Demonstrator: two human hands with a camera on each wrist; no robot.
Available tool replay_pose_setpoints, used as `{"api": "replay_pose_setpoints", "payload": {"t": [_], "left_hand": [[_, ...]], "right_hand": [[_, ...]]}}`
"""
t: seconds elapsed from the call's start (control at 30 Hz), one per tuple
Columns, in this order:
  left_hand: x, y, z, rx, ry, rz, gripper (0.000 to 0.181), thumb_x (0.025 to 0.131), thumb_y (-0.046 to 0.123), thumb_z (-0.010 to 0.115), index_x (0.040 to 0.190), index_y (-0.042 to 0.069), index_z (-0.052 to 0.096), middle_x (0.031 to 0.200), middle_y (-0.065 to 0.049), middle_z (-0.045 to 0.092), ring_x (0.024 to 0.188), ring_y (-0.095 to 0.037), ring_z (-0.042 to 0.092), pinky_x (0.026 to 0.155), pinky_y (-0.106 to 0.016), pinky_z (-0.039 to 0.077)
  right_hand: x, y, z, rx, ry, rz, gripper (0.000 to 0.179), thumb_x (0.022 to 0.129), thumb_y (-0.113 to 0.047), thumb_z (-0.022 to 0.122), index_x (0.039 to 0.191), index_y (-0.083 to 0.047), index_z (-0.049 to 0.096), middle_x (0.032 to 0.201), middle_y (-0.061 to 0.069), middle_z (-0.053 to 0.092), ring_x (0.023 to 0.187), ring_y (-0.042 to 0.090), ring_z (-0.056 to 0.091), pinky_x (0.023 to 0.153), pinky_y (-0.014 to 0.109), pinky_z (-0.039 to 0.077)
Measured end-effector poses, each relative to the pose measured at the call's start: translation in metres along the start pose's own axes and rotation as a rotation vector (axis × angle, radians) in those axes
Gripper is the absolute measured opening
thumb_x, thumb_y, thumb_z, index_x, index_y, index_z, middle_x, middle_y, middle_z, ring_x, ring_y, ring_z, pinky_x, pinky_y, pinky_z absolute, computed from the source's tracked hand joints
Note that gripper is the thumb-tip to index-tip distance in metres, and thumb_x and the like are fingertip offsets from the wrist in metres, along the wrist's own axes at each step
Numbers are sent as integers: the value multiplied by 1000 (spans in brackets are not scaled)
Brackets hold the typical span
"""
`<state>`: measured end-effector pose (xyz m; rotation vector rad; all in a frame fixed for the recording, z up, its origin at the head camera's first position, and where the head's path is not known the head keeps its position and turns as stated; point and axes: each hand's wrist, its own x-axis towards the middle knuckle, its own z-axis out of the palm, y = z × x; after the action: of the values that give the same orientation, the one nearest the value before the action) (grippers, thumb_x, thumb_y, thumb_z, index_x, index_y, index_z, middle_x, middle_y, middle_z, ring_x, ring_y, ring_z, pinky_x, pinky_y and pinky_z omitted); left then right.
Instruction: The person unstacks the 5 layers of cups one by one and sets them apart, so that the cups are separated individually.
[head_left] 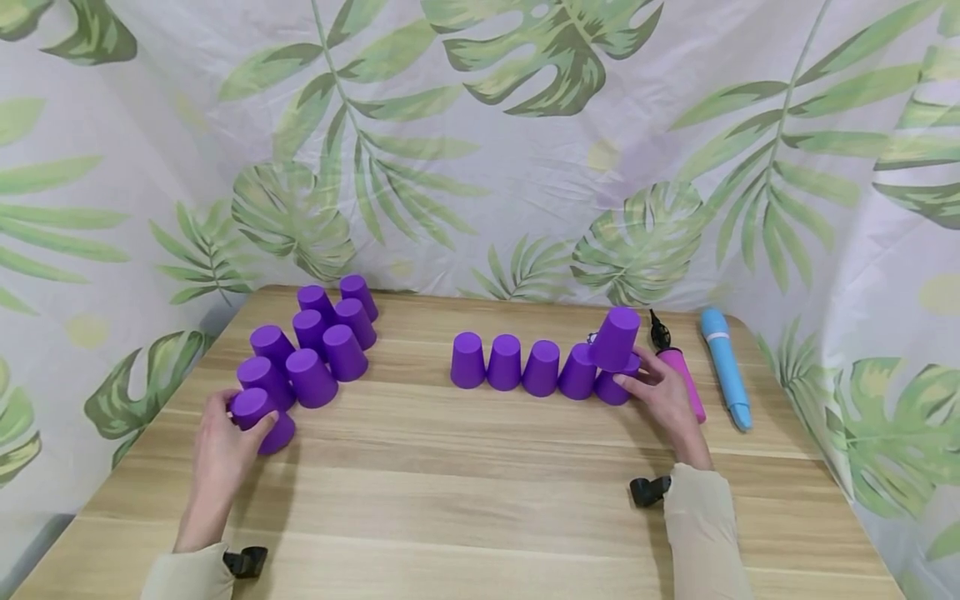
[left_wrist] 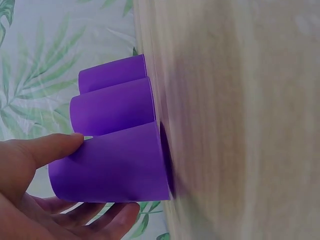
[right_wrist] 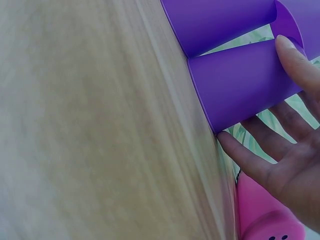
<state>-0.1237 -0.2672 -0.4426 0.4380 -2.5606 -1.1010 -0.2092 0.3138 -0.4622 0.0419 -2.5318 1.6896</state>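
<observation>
On the left side of the table, my left hand (head_left: 225, 454) holds the nearest upside-down purple cup (left_wrist: 110, 167), thumb on one side and fingers on the other. That cup stands at the near end of a group of several purple cups (head_left: 311, 379). At the right, a row of upside-down purple cups (head_left: 505, 363) stands side by side. One more purple cup (head_left: 618, 337) sits upside down, slightly tilted, on top of the row's right end. My right hand (head_left: 663, 396) has its thumb and fingers around the row's rightmost cup (right_wrist: 245, 85), thumb near the upper cup's rim.
A pink hand pump (head_left: 684, 383) with a black nozzle lies just right of my right hand. Beyond it is a blue pump-like tube (head_left: 726, 367) near the table's right edge. A leaf-patterned cloth (head_left: 525, 208) hangs behind the wooden table (head_left: 450, 492).
</observation>
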Motion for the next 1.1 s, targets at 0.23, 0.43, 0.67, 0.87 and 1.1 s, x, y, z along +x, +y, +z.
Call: {"api": "replay_pose_setpoints", "payload": {"t": [0.23, 0.43, 0.67, 0.87, 1.1], "left_hand": [[-14, 4, -1, 29, 20, 27, 70, 84, 8, 71, 137, -13, 30, 129, -40, 38, 118, -54, 37, 100, -62, 30], [-40, 38, -6, 10, 195, 140, 73, 83, 12, 75, 142, -3, 34, 139, -32, 35, 126, -50, 31, 105, -63, 24], [-52, 97, 34, -47, 197, 672, 60, 74, 2, 78, 125, -11, 49, 123, -30, 51, 113, -45, 46, 97, -56, 36], [-67, 152, 91, -123, -73, 809, 60, 78, 7, 79, 129, -6, 49, 130, -25, 48, 121, -39, 45, 103, -50, 38], [-51, 213, 146, -236, -242, 856, 56, 82, 11, 76, 129, -3, 49, 129, -21, 49, 121, -35, 47, 103, -45, 40]], "right_hand": [[-2, 2, 1, 10, -13, 7, 68, 86, -24, 74, 145, -9, 43, 136, 20, 52, 119, 37, 54, 92, 27, 46], [0, 1, 1, 27, -27, 10, 68, 85, -25, 74, 144, -10, 44, 136, 19, 53, 119, 37, 54, 85, 17, 46], [3, -1, -3, 26, 1, -23, 65, 86, -21, 74, 143, -7, 45, 132, 23, 55, 115, 39, 56, 82, 14, 47], [3, -1, -4, 11, -2, -19, 66, 85, -24, 75, 142, -8, 46, 133, 21, 55, 116, 38, 56, 83, 15, 47], [3, 1, -3, 1, -12, -27, 66, 86, -22, 74, 143, -7, 45, 134, 22, 54, 117, 38, 56, 85, 16, 47]]}}
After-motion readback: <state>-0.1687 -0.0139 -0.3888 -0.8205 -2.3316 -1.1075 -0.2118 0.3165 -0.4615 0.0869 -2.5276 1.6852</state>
